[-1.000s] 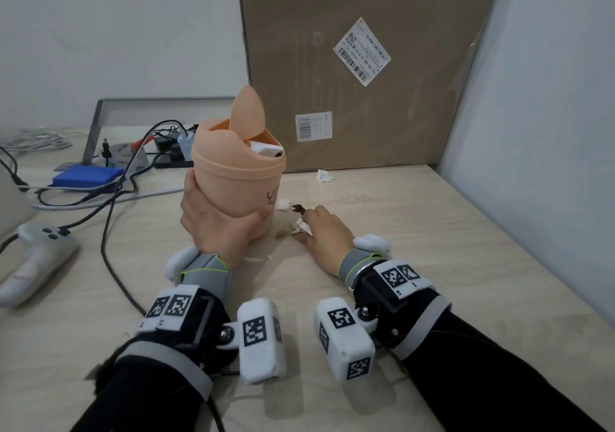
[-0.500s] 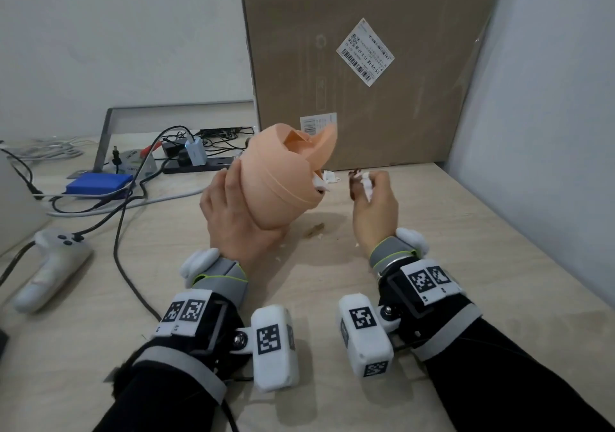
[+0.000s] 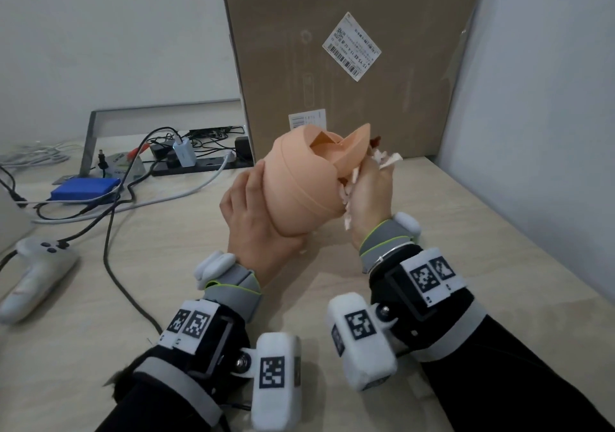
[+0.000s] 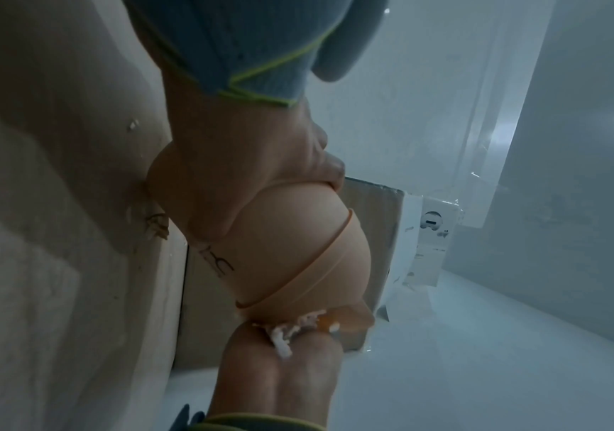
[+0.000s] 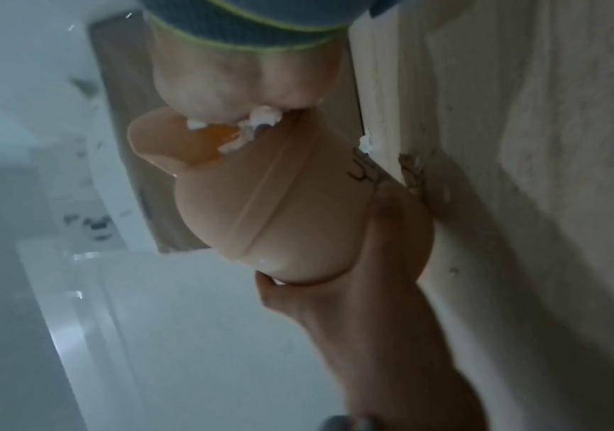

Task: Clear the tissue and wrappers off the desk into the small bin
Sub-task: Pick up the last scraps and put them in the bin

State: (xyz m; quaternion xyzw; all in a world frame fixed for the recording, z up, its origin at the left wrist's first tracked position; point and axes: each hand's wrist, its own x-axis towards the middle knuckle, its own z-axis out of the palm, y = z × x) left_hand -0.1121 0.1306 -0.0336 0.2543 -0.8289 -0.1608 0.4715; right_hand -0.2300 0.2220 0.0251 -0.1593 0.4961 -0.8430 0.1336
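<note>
Held off the bench [image 3: 449,231] in the left hand [image 3: 253,218], the small bin [image 3: 299,185] tips rightward, its flap mouth touching the right hand [image 3: 369,195], which pinches crumpled tissue [image 3: 386,160] right there.

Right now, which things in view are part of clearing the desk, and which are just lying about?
Part of the job:
small bin, lifted and tilted, gripped by the left hand
tissue held by the right hand at the bin's flap
brown scrap on the desk

Just lying about:
cardboard box
white controller
blue case
power strip
cables
</note>
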